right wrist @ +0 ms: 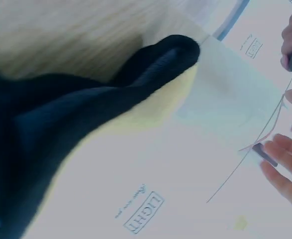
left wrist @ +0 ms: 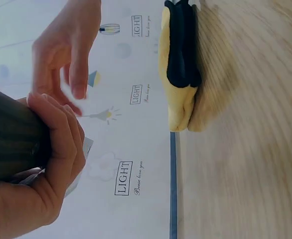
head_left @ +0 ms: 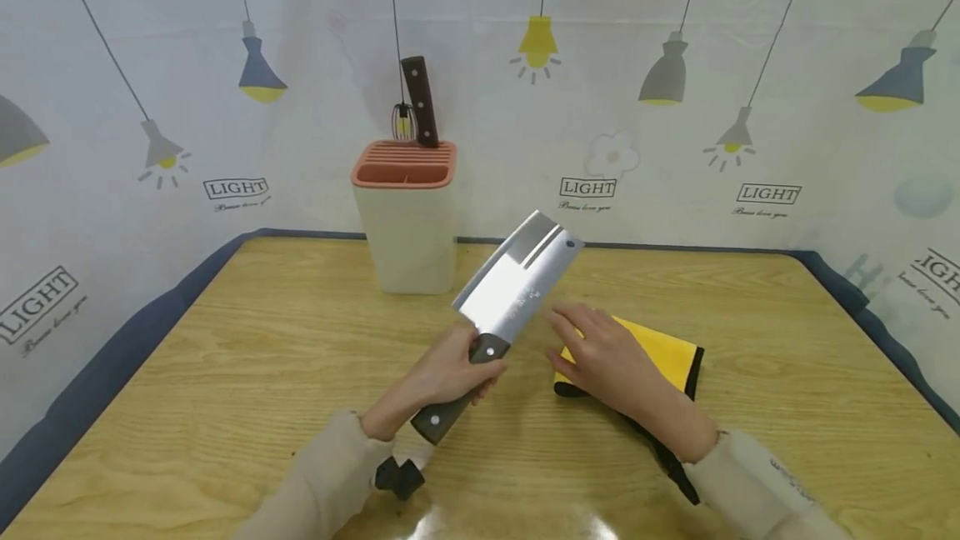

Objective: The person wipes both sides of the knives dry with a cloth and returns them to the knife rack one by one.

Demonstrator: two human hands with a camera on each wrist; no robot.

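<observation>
My left hand [head_left: 447, 369] grips a cleaver [head_left: 512, 277] by its dark riveted handle. The broad, shiny blade points up and away to the right, above the table. In the left wrist view the curled fingers [left wrist: 61, 129] wrap round the dark handle [left wrist: 11, 137]. To the right of the blade, my right hand [head_left: 611, 361] hovers with loosely bent fingers and nothing in them. Behind and below that hand lies a folded yellow cloth [head_left: 675, 352] with black edging, partly hidden by it. The right wrist view shows the cloth's black edge [right wrist: 101, 99] close up, with the right fingers [right wrist: 285, 159] apart from it.
At the back left of the wooden table [head_left: 247, 340] stands a cream knife block [head_left: 412, 240] with an orange slotted top. A dark-handled knife [head_left: 422, 102] is upright in it. A backdrop printed with lamps [head_left: 480, 132] rises behind the table.
</observation>
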